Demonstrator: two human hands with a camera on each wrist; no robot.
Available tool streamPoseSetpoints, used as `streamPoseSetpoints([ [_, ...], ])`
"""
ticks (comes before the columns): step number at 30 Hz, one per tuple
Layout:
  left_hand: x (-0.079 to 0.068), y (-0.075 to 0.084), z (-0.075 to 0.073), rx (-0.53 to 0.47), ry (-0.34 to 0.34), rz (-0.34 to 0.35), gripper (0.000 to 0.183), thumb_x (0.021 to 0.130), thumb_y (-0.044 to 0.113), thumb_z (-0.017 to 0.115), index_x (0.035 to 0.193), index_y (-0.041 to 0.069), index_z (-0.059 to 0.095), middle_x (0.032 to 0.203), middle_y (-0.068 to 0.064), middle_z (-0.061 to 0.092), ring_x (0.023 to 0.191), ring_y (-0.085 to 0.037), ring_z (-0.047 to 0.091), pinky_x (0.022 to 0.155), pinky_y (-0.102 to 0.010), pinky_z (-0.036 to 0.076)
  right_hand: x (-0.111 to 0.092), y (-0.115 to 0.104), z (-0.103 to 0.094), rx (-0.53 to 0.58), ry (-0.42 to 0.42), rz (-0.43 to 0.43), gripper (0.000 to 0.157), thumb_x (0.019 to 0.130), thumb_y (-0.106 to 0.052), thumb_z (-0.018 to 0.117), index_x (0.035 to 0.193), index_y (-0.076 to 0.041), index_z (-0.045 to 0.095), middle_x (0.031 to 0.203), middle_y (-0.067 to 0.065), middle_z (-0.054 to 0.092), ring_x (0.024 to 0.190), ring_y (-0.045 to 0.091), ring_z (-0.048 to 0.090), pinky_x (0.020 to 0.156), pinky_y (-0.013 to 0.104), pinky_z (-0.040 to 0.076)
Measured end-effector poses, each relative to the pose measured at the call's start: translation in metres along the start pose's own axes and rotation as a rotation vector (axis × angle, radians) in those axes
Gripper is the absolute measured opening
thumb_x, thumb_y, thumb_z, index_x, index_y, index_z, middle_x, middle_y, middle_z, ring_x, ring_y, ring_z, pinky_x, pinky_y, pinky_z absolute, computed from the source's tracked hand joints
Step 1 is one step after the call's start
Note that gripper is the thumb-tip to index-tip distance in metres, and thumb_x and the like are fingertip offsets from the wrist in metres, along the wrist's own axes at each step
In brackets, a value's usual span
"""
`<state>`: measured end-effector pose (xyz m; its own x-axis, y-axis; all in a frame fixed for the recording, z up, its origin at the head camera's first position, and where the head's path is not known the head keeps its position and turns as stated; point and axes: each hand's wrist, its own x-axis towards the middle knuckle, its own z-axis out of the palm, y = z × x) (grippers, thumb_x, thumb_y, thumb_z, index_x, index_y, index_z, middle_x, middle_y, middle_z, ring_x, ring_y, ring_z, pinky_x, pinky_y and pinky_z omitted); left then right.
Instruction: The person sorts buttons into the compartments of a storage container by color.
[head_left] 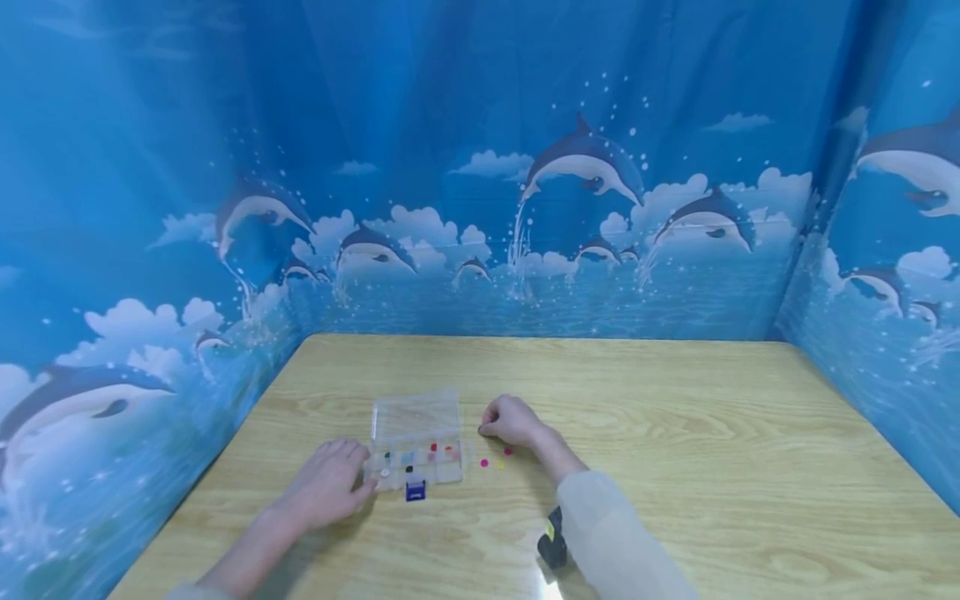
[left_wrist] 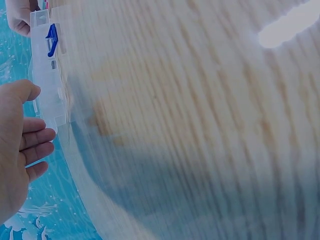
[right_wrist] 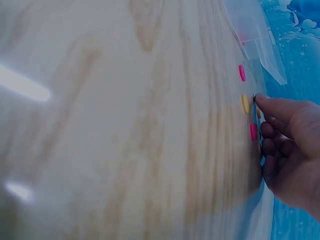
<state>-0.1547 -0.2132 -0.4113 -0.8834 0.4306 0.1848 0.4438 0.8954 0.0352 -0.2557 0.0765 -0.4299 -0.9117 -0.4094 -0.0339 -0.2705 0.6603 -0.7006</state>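
A clear plastic compartment box [head_left: 416,454] lies with its lid [head_left: 416,417] raised at the back and a blue latch [head_left: 416,490] at the front. Small coloured button-like pieces sit in several compartments. My left hand [head_left: 330,483] rests at the box's left end, fingers loosely extended, the thumb by the front corner. To the right of the box, my right hand [head_left: 512,421] pinches a small dark button [right_wrist: 255,97] between thumb and forefinger, mostly hidden. Close to it on the table lie pink buttons [right_wrist: 242,73] and a yellow button [right_wrist: 245,104].
A black object with a yellow mark [head_left: 553,540] is beside the right sleeve, partly covered by it. The wood-grain table [head_left: 712,433] extends to the right. Blue dolphin-print curtains [head_left: 465,167] stand along its back and sides.
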Motion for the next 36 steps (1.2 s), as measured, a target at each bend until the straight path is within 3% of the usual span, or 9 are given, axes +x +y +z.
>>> streamPoseSetpoints([
  [10, 0.001, 0.001, -0.002, -0.005, -0.012, 0.001, 0.035, 0.084, 0.028, 0.063, 0.101, -0.002, 0.059, 0.096, -0.013, 0.059, 0.094, -0.029, 0.054, 0.091, -0.048, 0.042, -0.002, 0.002, -0.005, 0.063, -0.053, -0.008, 0.014, 0.083, -0.012, 0.066, 0.071, -0.008, 0.06, 0.066, -0.001, 0.052, 0.058, 0.011, 0.046, 0.056, 0.025, 0.041],
  [25, 0.001, 0.001, -0.002, 0.002, -0.01, 0.011, 0.035, 0.083, 0.028, 0.063, 0.101, -0.002, 0.059, 0.096, -0.013, 0.06, 0.093, -0.029, 0.054, 0.088, -0.048, 0.043, 0.001, 0.009, -0.011, 0.238, 0.064, 0.0, 0.006, 0.086, -0.011, 0.062, 0.083, -0.006, 0.064, 0.078, 0.0, 0.059, 0.07, 0.014, 0.051, 0.063, 0.026, 0.045],
  [30, 0.0, 0.001, -0.002, -0.006, -0.001, 0.01, 0.034, 0.083, 0.028, 0.064, 0.1, -0.001, 0.059, 0.095, -0.012, 0.06, 0.092, -0.028, 0.055, 0.088, -0.048, 0.043, 0.0, 0.002, -0.013, 0.308, 0.081, 0.023, 0.006, 0.087, -0.012, 0.062, 0.086, -0.007, 0.066, 0.084, 0.0, 0.061, 0.076, 0.014, 0.052, 0.067, 0.027, 0.046],
  [36, 0.002, 0.002, -0.002, -0.004, -0.009, 0.0, 0.034, 0.083, 0.029, 0.064, 0.1, 0.0, 0.059, 0.094, -0.011, 0.059, 0.092, -0.027, 0.054, 0.087, -0.047, 0.044, -0.003, -0.008, -0.015, 0.319, 0.097, -0.025, 0.007, 0.086, -0.011, 0.063, 0.087, -0.005, 0.066, 0.086, 0.0, 0.063, 0.083, 0.014, 0.056, 0.074, 0.029, 0.048],
])
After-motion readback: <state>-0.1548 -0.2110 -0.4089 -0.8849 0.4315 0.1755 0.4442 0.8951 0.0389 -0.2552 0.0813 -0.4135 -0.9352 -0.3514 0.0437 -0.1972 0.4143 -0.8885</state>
